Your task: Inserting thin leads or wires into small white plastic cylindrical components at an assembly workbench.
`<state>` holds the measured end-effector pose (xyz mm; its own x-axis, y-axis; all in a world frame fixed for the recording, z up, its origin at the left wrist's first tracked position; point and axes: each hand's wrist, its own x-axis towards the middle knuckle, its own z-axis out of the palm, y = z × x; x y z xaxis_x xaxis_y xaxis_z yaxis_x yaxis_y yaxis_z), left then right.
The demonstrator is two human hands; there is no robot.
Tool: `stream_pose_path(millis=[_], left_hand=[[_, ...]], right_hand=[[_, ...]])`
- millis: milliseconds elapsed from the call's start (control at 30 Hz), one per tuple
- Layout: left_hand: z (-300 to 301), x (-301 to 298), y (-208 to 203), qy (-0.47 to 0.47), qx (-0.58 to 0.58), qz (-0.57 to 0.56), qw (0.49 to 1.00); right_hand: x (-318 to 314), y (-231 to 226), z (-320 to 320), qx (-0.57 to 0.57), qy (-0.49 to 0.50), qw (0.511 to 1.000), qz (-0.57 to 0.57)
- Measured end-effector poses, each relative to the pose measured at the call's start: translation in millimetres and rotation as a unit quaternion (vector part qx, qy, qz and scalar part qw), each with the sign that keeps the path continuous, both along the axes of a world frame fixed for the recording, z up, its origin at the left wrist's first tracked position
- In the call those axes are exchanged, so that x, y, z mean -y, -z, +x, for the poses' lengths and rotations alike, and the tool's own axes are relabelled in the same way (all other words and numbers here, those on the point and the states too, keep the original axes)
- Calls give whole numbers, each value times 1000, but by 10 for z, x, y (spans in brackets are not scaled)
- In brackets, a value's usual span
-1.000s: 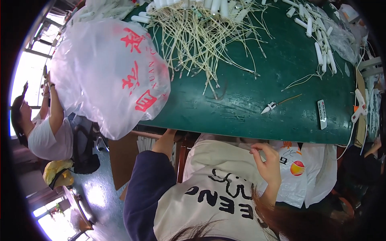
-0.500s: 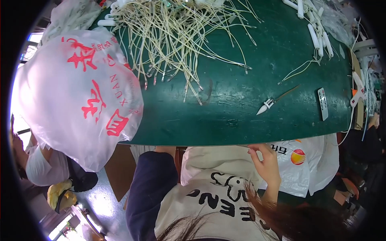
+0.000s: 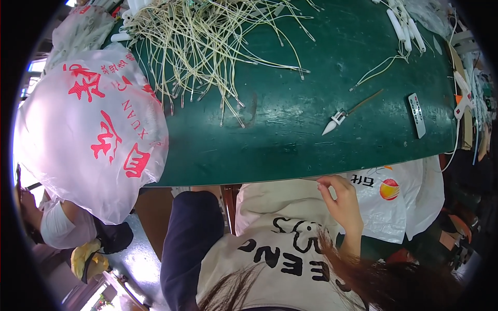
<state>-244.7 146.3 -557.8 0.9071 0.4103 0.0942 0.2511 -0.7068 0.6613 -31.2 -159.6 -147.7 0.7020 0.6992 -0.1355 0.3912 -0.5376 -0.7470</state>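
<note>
My right hand is at the near edge of the green table, thumb and fingers apart, fingertips by the edge; I see nothing held in it. My left arm, in a navy sleeve, reaches under the tabletop, and the left hand's fingers are hidden there. Past my right hand lies a white flame-shaped piece with a clear-and-white base and a thin brown stem. To its right is a small grey remote control.
A heap of pale yellow wires with small tips covers the far left. A bulging white plastic bag with red print fills the left. White tubes with wires lie far right. A white printed sack hangs below the edge, right.
The view has shifted slightly, so the tabletop things appear higher and mostly further left. My right hand stays by the edge; my left arm remains under the table.
</note>
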Motion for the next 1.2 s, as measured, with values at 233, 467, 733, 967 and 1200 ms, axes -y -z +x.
stream_pose_path(millis=[233, 467, 733, 967, 1200], left_hand=[[-146, 2, -102, 23, -30, -4, 999], [-195, -29, -377, 42, -53, 0, 998], [102, -100, -1101, 34, -55, 28, 998], [788, 786, -3524, 293, -293, -104, 904], [1481, 896, -5053, 424, -42, -297, 855]], right_hand=[[41, 20, -32, -3, 3, 1000, -8], [99, 25, -38, 1, 18, 1000, 10], [155, -118, 95, 24, -7, 999, 40], [418, -550, 202, -21, -45, 990, 131], [511, -902, 597, 126, 22, 949, 288]])
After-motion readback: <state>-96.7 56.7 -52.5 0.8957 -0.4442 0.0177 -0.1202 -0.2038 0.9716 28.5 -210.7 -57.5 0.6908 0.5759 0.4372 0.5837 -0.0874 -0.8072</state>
